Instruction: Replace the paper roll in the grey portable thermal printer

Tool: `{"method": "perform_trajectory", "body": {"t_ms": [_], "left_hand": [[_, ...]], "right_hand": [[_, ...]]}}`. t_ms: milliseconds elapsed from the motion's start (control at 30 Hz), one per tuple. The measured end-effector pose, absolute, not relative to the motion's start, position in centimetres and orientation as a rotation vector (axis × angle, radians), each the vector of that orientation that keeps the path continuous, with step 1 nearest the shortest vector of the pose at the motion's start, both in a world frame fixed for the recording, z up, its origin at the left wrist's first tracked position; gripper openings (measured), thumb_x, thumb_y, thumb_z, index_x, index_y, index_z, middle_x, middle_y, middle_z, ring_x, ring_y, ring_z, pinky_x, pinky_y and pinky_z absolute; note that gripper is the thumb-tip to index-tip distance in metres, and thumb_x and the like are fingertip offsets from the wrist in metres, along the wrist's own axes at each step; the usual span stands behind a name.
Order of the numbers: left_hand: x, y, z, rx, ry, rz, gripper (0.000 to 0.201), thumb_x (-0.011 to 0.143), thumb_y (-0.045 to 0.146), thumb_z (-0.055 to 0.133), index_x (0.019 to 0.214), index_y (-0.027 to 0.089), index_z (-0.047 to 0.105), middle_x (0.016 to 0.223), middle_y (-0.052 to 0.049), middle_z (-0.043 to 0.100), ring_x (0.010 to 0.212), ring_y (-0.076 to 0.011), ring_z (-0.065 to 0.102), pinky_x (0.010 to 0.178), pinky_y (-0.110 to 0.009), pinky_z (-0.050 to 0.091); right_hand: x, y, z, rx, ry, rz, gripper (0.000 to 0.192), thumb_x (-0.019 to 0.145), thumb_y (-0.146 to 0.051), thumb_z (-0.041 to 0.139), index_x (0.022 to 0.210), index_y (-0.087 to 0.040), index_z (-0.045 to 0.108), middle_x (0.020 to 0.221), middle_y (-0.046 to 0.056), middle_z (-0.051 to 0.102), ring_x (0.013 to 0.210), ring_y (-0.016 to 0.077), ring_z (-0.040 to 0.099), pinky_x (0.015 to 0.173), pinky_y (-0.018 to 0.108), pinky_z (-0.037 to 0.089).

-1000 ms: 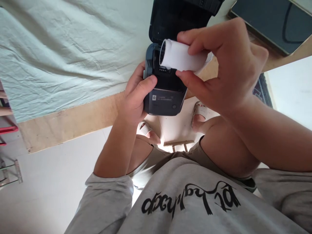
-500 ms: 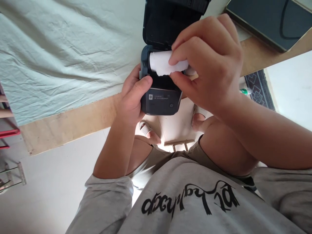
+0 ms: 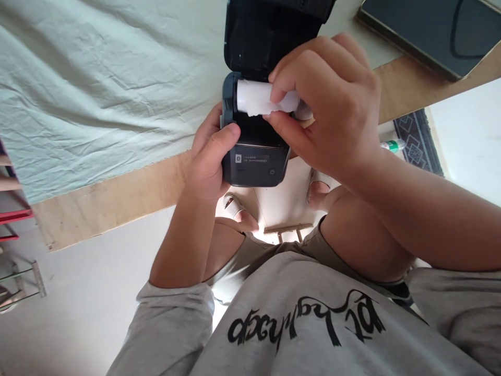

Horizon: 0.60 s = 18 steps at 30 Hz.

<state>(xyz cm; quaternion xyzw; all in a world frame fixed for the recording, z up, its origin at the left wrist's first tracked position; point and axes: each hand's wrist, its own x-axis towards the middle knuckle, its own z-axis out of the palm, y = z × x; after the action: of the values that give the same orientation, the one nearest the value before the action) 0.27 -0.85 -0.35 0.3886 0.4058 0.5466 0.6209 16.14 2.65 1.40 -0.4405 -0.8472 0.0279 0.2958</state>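
Observation:
A dark portable label printer [image 3: 256, 164] is held up near the table's front edge, its black lid [image 3: 266, 36] swung back. My left hand [image 3: 211, 151] wraps round the printer's left side, thumb on the rim. In the printer's bay lies a white paper roll [image 3: 252, 96] with a ragged loose edge. Thumb and fingers of my right hand [image 3: 329, 99] pinch the roll toward its right end. Part of the roll's right end and the bay's right side are hidden by that hand.
A pale green cloth [image 3: 97, 94] covers the table, whose bare wooden edge [image 3: 113, 201] shows in front. At the back right lies a dark flat panel [image 3: 426, 31] with a cable on it. A bottle [image 3: 393, 145] and a patterned mat [image 3: 418, 143] are below at right.
The printer and both hands have shifted slightly left. My right hand has tilted the paper roll a little, and its loose edge sits slightly higher.

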Motion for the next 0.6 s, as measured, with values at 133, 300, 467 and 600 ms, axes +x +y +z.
{"method": "perform_trajectory", "body": {"t_ms": [133, 300, 467, 600], "left_hand": [[0.1, -0.8, -0.5, 0.923, 0.933, 1.251, 0.025, 0.079, 0.037, 0.048, 0.085, 0.015, 0.058, 0.075, -0.004, 0.058, 0.087, -0.0175, 0.06, 0.083, -0.031, 0.046], [-0.3, -0.6, -1.3, 0.998, 0.826, 1.329, 0.041, 0.072, 0.041, 0.057, 0.107, 0.02, 0.05, 0.096, -0.004, 0.057, 0.088, -0.0143, 0.055, 0.085, -0.03, 0.045], [-0.9, -0.6, -1.7, 1.053, 0.878, 1.226, 0.058, 0.064, 0.027, 0.066, 0.116, 0.031, 0.044, 0.117, 0.001, 0.051, 0.098, -0.0174, 0.056, 0.087, -0.032, 0.045], [-1.3, -0.1, -2.7, 1.111, 0.808, 1.217, 0.069, 0.056, 0.028, 0.07, 0.118, 0.033, 0.042, 0.125, 0.0, 0.046, 0.105, -0.023, 0.055, 0.083, -0.036, 0.049]], "right_hand": [[16.2, 1.9, 1.5, -1.072, -2.168, -0.097, 0.026, 0.085, -0.038, 0.039, 0.076, -0.021, 0.055, 0.09, -0.003, 0.06, 0.089, 0.0137, 0.051, 0.079, 0.031, 0.037], [16.3, 1.0, 1.0, -0.841, -2.27, -0.132, 0.021, 0.08, -0.043, 0.048, 0.075, -0.024, 0.056, 0.081, -0.005, 0.059, 0.081, 0.0116, 0.05, 0.071, 0.03, 0.031], [17.0, 1.3, 1.1, -0.792, -2.235, 0.023, 0.017, 0.078, -0.036, 0.052, 0.085, -0.021, 0.056, 0.087, -0.001, 0.058, 0.085, 0.0108, 0.051, 0.077, 0.029, 0.038], [17.7, 2.2, 2.1, -1.008, -2.118, 0.007, 0.036, 0.081, -0.033, 0.043, 0.103, -0.007, 0.054, 0.104, 0.01, 0.053, 0.102, 0.0171, 0.05, 0.086, 0.031, 0.039]]}}
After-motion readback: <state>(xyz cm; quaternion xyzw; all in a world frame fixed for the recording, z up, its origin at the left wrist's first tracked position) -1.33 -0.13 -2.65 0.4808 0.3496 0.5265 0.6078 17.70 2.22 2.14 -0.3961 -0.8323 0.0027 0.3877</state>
